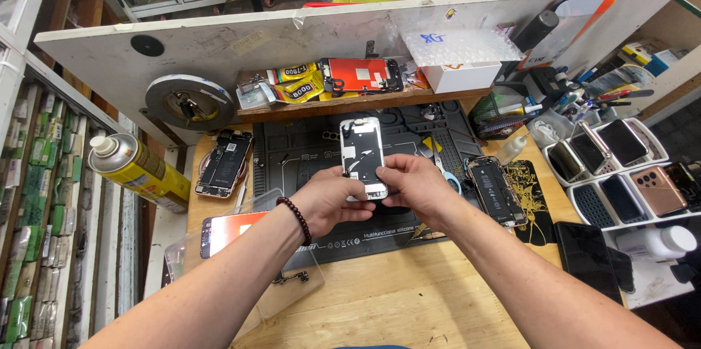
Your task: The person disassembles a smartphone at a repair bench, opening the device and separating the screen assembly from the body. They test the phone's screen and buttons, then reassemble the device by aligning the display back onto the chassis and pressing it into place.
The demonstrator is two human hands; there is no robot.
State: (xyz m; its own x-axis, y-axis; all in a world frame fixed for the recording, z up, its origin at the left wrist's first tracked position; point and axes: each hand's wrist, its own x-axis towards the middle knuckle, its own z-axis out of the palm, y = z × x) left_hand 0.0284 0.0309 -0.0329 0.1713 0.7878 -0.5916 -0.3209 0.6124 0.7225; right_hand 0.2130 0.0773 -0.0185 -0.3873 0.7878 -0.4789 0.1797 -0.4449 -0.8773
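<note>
Both my hands hold a white phone screen assembly upright over a dark silicone work mat, its back with a metal plate facing me. My left hand, with a dark bead bracelet on the wrist, grips the lower left edge. My right hand pinches the lower right edge. An opened phone body lies just right of my right hand. Another opened phone body lies at the mat's left edge.
A yellow spray can lies at the left. A phone with a lit orange screen rests near my left forearm. White trays of phones stand at the right, a dark phone below them. A shelf behind holds glue tubes and a red screen part.
</note>
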